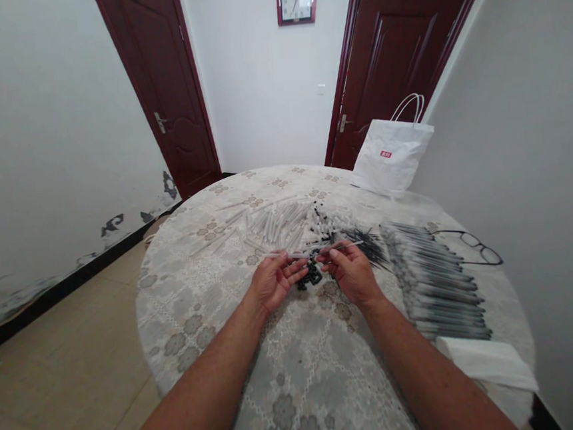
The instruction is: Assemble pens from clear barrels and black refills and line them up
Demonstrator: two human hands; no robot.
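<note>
Head view: pinches a slim translucent plastic tube between thumb and fingers of the left hand, just beyond and left of a small heap of shiny black plastic pieces. Holds a thin, straight rod in the right hand, beyond and right of that heap, again with a narrow, pinching grip. Has both pieces nearly level and roughly in line, inner ends turned toward each other, likely for easy sighting from above. Cannot tell whether touching at the ends; too small and blurred there. Pinches with fingertips rather than fists, probably for fine control over such slender parts.

Has loose stock spread over a round table under a pale flower-patterned cloth: a jumbled pile of translucent tubes beyond the heap and to its left, a cluster of short white pieces with dark specks beyond it and to its right, a fan of thin black sticks to its right. Seems arranged by kind, presumably for short reaches. Shows farther right of the heap a tidy row of grey, pen-like sticks, probably laid parallel for order, with dark-framed glasses just beside.
</note>
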